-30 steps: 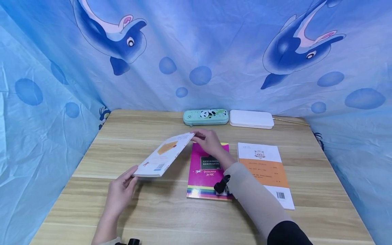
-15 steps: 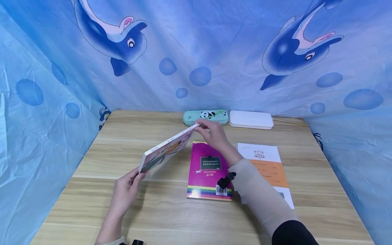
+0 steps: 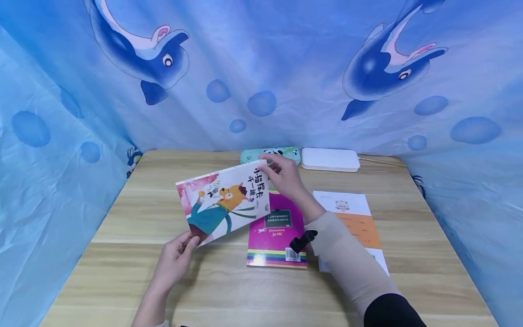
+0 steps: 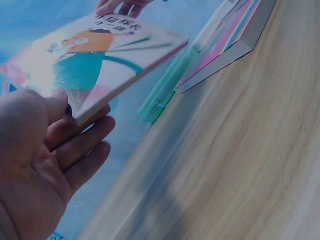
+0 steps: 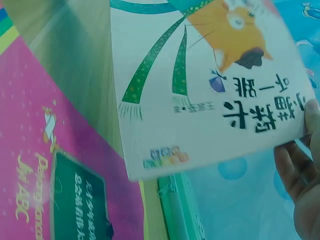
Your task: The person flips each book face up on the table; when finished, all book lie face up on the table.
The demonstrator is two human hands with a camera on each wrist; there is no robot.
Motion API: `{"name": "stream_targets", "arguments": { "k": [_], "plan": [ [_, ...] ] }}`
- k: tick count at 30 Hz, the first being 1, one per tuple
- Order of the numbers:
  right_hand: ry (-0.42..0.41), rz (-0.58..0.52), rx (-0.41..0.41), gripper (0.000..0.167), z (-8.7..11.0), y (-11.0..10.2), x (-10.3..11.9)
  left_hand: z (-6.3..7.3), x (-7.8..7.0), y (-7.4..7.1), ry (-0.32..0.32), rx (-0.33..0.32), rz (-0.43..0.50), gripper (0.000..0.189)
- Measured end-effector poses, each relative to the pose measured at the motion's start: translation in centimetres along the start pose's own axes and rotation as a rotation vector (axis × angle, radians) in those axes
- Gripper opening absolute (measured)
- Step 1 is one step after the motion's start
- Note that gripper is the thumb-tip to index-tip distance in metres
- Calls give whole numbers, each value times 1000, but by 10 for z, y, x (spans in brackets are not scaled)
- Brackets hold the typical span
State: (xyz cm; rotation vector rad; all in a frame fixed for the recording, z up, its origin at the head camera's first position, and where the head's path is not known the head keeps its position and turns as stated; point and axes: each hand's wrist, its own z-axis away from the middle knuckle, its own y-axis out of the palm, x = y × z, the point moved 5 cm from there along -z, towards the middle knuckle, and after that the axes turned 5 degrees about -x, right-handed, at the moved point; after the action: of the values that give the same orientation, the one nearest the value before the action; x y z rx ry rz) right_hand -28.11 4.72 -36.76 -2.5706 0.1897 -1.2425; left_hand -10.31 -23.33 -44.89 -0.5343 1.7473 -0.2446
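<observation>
Both hands hold a picture book [image 3: 229,200] above the table, its front cover with an orange cat in a teal garment turned up toward the head camera. At its near left corner my left hand [image 3: 175,259] pinches it, thumb on the cover and fingers beneath, as the left wrist view shows. The far right corner is gripped by my right hand [image 3: 283,179]. Part of a magenta book [image 3: 278,236] lying on the table is covered by the picture book. In the right wrist view the cover [image 5: 200,100] appears close up, turned on its side.
A white and orange book [image 3: 359,227] lies at the right, partly behind the right sleeve. Along the back stand a green panda pencil case [image 3: 251,156] and a white case [image 3: 331,160], with a thin stick [image 3: 382,161] beside it. A blue dolphin curtain [image 3: 302,68] hangs behind the table.
The picture book has been turned over: its back cover faced up, then its spine, and now its front cover shows. The left hand has moved slightly right.
</observation>
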Motion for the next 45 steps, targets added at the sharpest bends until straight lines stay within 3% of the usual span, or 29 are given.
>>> {"name": "stream_targets", "arguments": {
  "k": [6,14,23,30,34,38,42,45],
  "plan": [
    [189,-32,5,30,5,12,-11,5,4,2,-96,51,177,17],
    [365,-94,63,29,11,22,-30,4,11,1,-197,94,313,24],
    [490,47,219,30,27,43,-53,-6,32,4,-432,4,359,45],
    [502,70,229,46,29,53,-62,-11,37,1,-468,-54,377,50],
    [512,84,331,55,32,60,-63,-12,37,-2,-467,-29,312,59],
    [510,123,420,58,38,65,-64,-11,38,-1,-450,-9,134,61],
    [526,146,442,58,42,64,-65,-10,39,-5,-433,-73,-19,56],
    [524,143,432,56,42,61,-64,-11,39,-10,-426,-123,-51,54]
  ]
}}
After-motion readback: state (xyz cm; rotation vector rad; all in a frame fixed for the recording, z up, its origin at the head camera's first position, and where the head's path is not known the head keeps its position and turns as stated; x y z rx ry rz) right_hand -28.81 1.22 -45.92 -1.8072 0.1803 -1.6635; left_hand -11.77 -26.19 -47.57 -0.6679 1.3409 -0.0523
